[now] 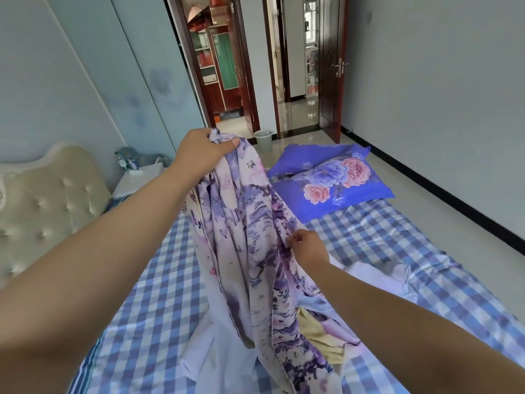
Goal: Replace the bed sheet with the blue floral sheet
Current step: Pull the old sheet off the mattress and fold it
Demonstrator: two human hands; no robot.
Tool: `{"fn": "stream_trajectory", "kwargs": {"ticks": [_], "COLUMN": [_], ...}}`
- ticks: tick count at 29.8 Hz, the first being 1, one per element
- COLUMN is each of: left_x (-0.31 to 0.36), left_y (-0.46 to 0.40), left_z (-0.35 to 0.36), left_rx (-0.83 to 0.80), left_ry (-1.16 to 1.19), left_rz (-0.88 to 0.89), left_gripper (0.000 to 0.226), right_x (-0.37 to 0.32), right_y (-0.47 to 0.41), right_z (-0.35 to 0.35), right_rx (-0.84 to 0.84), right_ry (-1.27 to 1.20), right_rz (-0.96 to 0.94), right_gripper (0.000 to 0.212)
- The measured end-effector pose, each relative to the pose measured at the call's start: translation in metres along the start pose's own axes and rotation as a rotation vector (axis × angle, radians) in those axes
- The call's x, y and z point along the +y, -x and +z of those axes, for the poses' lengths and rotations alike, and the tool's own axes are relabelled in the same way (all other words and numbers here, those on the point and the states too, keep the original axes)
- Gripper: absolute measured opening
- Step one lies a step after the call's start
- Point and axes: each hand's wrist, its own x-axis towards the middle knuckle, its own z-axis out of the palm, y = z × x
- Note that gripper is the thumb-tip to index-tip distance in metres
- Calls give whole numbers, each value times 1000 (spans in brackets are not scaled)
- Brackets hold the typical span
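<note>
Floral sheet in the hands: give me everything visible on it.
The floral sheet is thin, soft-looking cloth printed with purple, lilac and pink flowers on a pale ground, with a yellowish patch low down. It hangs bunched in long vertical folds. The left hand grips its top; the right hand pinches an edge midway. Its lower part pools on the blue checked sheet on the bed.

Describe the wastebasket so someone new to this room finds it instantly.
Start at the bed with the blue checked cover, then look past its far end toward the dark wood doorways. The wastebasket stands on the pale tiled floor between them. It is the only pale green, open-topped bin there, beyond the blue floral pillows.
</note>
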Motion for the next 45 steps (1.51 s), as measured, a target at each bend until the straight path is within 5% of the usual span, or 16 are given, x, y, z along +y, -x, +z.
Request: {"fn": "stream_trajectory", "kwargs": {"ticks": [4,9,11,14,18,22,28,33,40,45], "left_x": [-15,-24,-21,-14,-2,4,5,7,17,16], "left_y": [-1,-5,-5,-3,0,0,1,6,12,16], "left_z": [-5,-4,-2,4,17,27,31,31,37,37], "left_rx": [24,82,91,83,50,22,17,10,-29,-30], "left_ry": [25,75,90,91,81,58,26,76,70,54], "left_rz": [-61,-119,-124,-105,-67,-49,-23,-17,38,66], "left_gripper": [36,37,35,31,36,43,39,39,30,29], "right_x": [16,25,35,51,25,-10,-11,-14,-36,-33], "right_y": [0,11,23,32,48,57,36,35,46,46], "right_z": [-17,-41,-36,-11,16,31,29,25,35,30], "right_rx": [31,370,281,71,-53,-82,-36,24,64,184], "right_ry": [-28,-76,123,364,271,85,-118,-180,-290,-307], "right_rz": [-6,-171,-285,-390,-292,-18,376,458,376,303], "right_gripper": [13,12,9,51,30,56,62,64,96,64]}}
